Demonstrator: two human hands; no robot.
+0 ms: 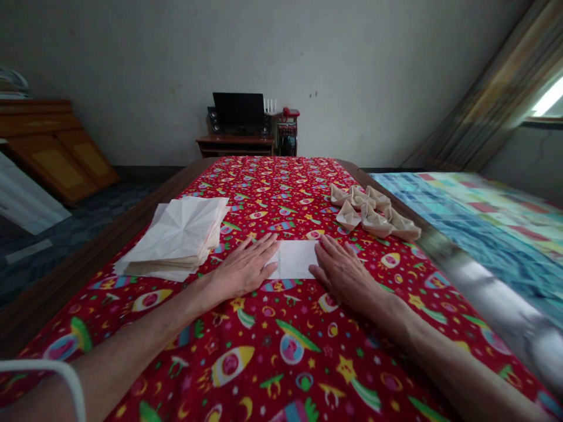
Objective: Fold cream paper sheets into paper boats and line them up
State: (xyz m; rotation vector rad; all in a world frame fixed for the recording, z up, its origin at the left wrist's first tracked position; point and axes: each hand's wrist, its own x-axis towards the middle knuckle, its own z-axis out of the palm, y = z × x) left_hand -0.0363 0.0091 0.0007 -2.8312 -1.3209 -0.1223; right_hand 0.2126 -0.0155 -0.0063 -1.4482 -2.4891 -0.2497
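Note:
A folded white paper strip (pixel 295 259) lies flat on the red patterned cloth (pixel 264 346) in front of me. My left hand (pixel 246 265) rests on its left end, palm down with fingers stretched out. Flat on the right end lies my right hand (pixel 341 266), its fingers also extended. Both hands cover the strip's ends, so only the middle shows. To the left is a stack of creased white paper sheets (pixel 180 231). Several folded paper pieces (pixel 376 223), boat-like in shape, stand in a group at the right.
The cloth covers a long dark wooden table (pixel 145 225). At the far wall a monitor (pixel 238 110) stands between speakers on a small desk (pixel 233 140). A bed with a coloured cover (pixel 492 234) adjoins on the right. A white cable (pixel 48 366) curves in at lower left.

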